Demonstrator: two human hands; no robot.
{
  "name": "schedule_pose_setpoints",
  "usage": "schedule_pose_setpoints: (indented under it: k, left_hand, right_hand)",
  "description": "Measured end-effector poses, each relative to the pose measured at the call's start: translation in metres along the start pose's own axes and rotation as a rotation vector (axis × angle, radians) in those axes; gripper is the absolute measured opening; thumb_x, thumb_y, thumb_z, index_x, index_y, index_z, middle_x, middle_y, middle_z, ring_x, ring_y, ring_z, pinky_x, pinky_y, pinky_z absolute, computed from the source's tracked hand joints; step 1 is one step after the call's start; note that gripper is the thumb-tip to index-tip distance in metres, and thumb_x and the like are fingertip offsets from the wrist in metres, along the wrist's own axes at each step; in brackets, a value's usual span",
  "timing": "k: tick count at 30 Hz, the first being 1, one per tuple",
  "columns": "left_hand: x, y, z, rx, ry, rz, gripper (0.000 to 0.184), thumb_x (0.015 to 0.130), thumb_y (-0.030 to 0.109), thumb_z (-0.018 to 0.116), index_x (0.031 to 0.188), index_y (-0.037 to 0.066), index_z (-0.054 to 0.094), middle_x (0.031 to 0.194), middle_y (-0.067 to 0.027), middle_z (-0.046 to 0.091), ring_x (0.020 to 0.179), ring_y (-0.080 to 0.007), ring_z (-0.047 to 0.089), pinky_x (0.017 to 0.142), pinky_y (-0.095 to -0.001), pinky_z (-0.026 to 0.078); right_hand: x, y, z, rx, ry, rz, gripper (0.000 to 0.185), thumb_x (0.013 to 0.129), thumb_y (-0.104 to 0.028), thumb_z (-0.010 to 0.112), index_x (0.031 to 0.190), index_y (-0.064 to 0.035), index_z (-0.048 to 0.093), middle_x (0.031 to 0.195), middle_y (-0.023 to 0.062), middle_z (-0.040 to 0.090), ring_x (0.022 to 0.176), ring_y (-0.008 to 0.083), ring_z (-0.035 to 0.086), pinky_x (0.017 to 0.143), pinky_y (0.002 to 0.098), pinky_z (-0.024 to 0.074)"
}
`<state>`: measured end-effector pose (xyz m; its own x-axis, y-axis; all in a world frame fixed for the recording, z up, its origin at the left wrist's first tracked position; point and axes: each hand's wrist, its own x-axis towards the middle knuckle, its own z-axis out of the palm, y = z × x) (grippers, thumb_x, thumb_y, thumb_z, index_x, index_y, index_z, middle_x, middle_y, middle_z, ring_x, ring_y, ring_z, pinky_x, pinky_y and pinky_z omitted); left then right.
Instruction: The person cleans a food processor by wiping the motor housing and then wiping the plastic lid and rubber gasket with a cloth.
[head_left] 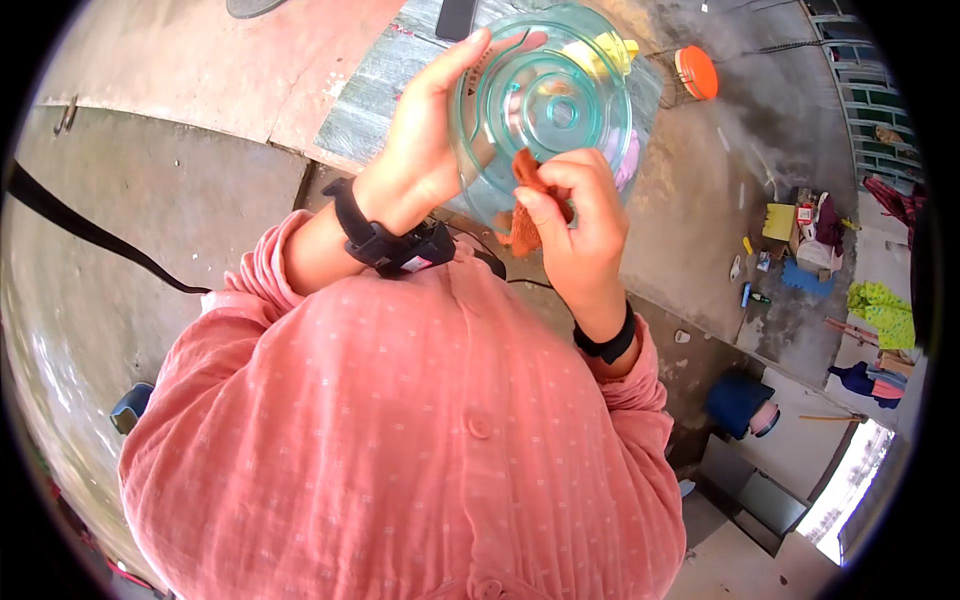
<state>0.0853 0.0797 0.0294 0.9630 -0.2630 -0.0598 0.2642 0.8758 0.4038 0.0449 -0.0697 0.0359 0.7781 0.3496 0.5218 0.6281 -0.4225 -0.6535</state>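
Note:
My left hand [425, 135] grips a see-through teal plastic jar [490, 110] by its left side, thumb along the outside. The jar is tilted so its round, ringed end faces up toward me. My right hand [585, 225] pinches a reddish-brown cloth [533, 220] at the jar's lower right. Part of the cloth touches or overlaps the jar wall; whether it is inside or outside, I cannot tell. Behind the jar, a yellow object [605, 52] and something lilac [628, 165] show partly through the plastic.
Under the jar is a grey-blue tabletop [365, 105], with a dark phone [456, 18] at its far edge. An orange lid [698, 72] is beyond its right side. Boxes and cloths [815, 235] lie on the floor at right, near a green barred gate [880, 100].

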Motion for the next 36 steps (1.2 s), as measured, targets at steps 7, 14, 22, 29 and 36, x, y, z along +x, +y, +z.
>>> schedule_pose_setpoints:
  k: [7,14,22,29,36]
  left_hand:
    - [0.016,0.0,-0.004,0.061,0.197,0.224,0.048,0.091,0.038,0.04,0.12,0.001,0.048,0.112,-0.0093,0.055,0.095,-0.0193,0.052,0.085,-0.0336,0.043]
    - [0.011,0.008,-0.002,-0.047,0.166,0.308,0.055,0.09,0.042,0.042,0.124,0.0,0.044,0.109,-0.0078,0.054,0.087,-0.017,0.05,0.079,-0.0331,0.044]
    - [0.012,0.013,-0.013,-0.056,-0.017,0.044,0.055,0.091,0.044,0.04,0.121,-0.001,0.047,0.109,-0.0098,0.055,0.091,-0.0191,0.053,0.08,-0.0323,0.044]
    - [0.005,0.004,0.0,0.163,0.121,0.184,0.058,0.091,0.044,0.039,0.124,-0.003,0.043,0.112,-0.0113,0.054,0.093,-0.0173,0.052,0.081,-0.0325,0.045]
    - [0.004,0.002,0.004,0.107,0.001,0.294,0.062,0.09,0.045,0.038,0.13,-0.003,0.036,0.12,-0.0126,0.048,0.104,-0.0212,0.05,0.089,-0.0377,0.042]
  right_hand:
    - [0.017,0.0,0.04,-0.351,0.16,-0.342,0.028,0.064,-0.01,0.072,0.089,-0.0054,0.058,0.084,0.0035,0.055,0.072,0.0211,0.051,0.061,0.0325,0.0377]
    - [0.007,0.012,0.03,-0.452,0.161,-0.413,0.02,0.068,-0.013,0.068,0.084,-0.0096,0.058,0.082,-0.001,0.051,0.076,0.0146,0.051,0.074,0.0311,0.0316]
    - [-0.004,0.032,0.0,-0.551,0.07,-0.625,0.016,0.068,-0.015,0.068,0.08,-0.0174,0.057,0.079,-0.0053,0.05,0.078,0.0095,0.049,0.081,0.0322,0.0309]
    - [-0.007,0.034,0.009,-0.485,0.086,-0.614,0.015,0.069,-0.012,0.068,0.079,-0.0113,0.056,0.078,-0.0017,0.05,0.077,0.0138,0.049,0.074,0.0314,0.0354]
    - [0.003,0.014,0.029,-0.371,0.168,-0.501,0.014,0.072,-0.012,0.065,0.082,-0.0065,0.057,0.079,0.0008,0.05,0.072,0.016,0.049,0.066,0.0307,0.0365]
